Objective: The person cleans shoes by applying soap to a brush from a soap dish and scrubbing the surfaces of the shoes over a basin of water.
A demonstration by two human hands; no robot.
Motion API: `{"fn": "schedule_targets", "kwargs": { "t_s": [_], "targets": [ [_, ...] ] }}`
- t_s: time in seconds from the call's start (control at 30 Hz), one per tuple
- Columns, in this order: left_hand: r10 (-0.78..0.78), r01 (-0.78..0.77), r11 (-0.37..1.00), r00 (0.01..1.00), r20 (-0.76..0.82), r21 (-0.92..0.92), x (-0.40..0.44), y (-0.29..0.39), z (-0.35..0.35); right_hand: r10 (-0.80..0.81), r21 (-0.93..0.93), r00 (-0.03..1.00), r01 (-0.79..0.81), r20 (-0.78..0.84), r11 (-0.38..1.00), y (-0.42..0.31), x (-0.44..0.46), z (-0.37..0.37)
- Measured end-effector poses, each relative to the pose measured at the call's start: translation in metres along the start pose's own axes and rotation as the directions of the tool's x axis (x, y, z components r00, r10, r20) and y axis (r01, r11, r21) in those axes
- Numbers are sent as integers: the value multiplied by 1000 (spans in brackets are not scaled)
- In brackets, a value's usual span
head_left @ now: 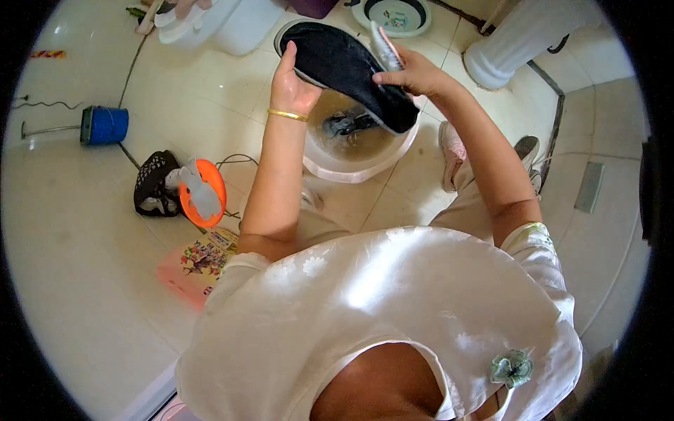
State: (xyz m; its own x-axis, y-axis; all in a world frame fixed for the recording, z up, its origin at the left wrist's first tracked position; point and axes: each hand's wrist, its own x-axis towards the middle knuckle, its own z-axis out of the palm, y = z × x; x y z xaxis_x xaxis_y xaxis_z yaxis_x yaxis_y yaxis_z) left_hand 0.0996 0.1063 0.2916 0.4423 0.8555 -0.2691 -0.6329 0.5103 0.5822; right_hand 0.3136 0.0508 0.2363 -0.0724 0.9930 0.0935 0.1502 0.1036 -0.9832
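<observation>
A black insole [337,59] with a pale edge is held up in front of me, tilted down to the right. My left hand [291,84], with a gold bangle at the wrist, grips its left side, thumb on top. At its right side my right hand [414,72] is closed, the thumb pressing on the black surface. A pale, bristly piece that looks like a brush [385,48] stands up against the right fingers. Below is a white basin [344,172] of murky water, partly hidden by the insole. A dark shoe-like item [347,123] lies in that water.
On the tiled floor to the left are a blue cylinder [105,125], a black patterned bag [156,184], an orange-rimmed item [210,191] and a pink floral package [196,265]. A pale round basin [394,15] and a white pedestal [495,52] stand at the back. Feet in shoes [453,154] are at the right.
</observation>
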Motion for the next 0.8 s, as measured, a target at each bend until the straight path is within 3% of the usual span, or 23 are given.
{"fn": "schedule_targets", "kwargs": {
  "t_s": [0.1,0.13,0.17,0.27,0.37,0.4,0.43,0.47,0.5,0.53,0.57,0.63,0.67,0.7,0.77,0.8],
  "targets": [
    [42,-39,998,997,61,-56,2,0,-6,170,252,983,-181,64,951,-27,-11,15],
    [33,-21,994,993,110,-108,-1,1,-3,309,221,949,-316,66,923,-43,-14,16],
    [24,2,987,987,161,-158,-5,0,0,322,308,941,-338,101,889,-43,-12,19],
    [90,-91,987,996,18,134,-19,-22,17,317,504,926,-376,203,777,-49,-10,30],
    [125,-131,984,991,56,123,-23,-35,15,174,203,980,-151,-97,967,-51,-11,40],
    [23,-29,997,995,95,65,-21,-35,10,100,60,976,-90,-193,994,-56,-12,44],
    [-77,76,997,987,140,14,-18,-33,4,94,-95,979,-113,-183,989,-65,-15,42],
    [-175,184,982,966,188,-31,-15,-31,0,92,-245,981,-133,-172,960,-75,-17,39],
    [-149,148,989,981,123,17,-13,-31,0,89,-390,983,-147,-162,909,-81,-18,38],
    [-121,117,991,991,57,67,-12,-34,2,-157,-714,980,20,-125,700,-81,-23,40],
    [-90,90,989,996,-7,119,-10,-35,2,-198,-779,979,90,-44,621,-82,-29,41],
    [-154,149,984,987,48,100,-4,-39,-13,-255,-868,959,229,124,440,-84,-38,41],
    [-203,198,976,978,50,90,1,-44,-17,-138,-875,984,166,115,455,-87,-37,41],
    [-257,252,964,965,52,83,3,-49,-18,-178,-887,983,127,52,444,-82,-33,37],
    [-353,281,897,919,172,342,-15,-53,-4,-250,-902,964,30,-88,431,-62,-10,22],
    [-380,278,899,880,284,339,-14,-60,-3,-278,-858,946,0,-166,513,-62,2,9]
  ]
}}
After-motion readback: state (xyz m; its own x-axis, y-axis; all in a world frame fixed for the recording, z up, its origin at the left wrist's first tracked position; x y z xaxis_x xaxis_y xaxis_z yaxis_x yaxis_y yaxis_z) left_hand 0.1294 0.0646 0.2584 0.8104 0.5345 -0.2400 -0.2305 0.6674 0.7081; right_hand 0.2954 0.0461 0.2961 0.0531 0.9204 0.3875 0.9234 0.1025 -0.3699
